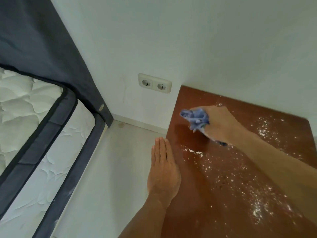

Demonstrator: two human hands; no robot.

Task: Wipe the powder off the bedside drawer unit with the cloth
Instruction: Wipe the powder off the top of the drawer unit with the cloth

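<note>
The bedside drawer unit (192,97) shows its glossy reddish-brown top at the right, set against the wall. White powder (223,176) lies scattered over its middle and near part, with more specks toward the far right. My right hand (221,122) is shut on a crumpled blue cloth (195,118) and presses it on the top near the far left corner. My left hand (163,170) is held flat, fingers straight and together, along the unit's left edge, holding nothing. The strip of top under the cloth looks free of powder.
A double wall socket (154,83) sits left of the unit. A bed with a white quilted mattress (22,103) and dark blue headboard (39,40) fills the left. Pale floor (109,160) lies between bed and unit.
</note>
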